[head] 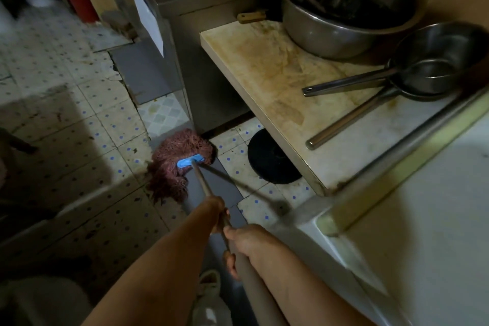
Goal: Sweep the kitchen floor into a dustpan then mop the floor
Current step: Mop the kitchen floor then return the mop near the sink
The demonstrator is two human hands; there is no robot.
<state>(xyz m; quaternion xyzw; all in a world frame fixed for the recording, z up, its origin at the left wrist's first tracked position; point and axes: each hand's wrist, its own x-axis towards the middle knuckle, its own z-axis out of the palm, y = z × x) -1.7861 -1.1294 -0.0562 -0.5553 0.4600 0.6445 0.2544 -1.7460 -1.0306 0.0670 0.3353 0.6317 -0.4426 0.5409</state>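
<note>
Near the frame's centre, the string mop head (176, 164) lies on the tiled floor (79, 124) against the steel cabinet (209, 87) — mopping is under way. Left hand (218, 213) and right hand (250, 242) both grasp the mop handle (202, 180); next, likely a pull back across the stained tiles.

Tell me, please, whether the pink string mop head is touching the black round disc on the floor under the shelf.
Apart. The head view shows the pink string mop head and the black round disc separated by a strip of bare dotted floor tile.
</note>
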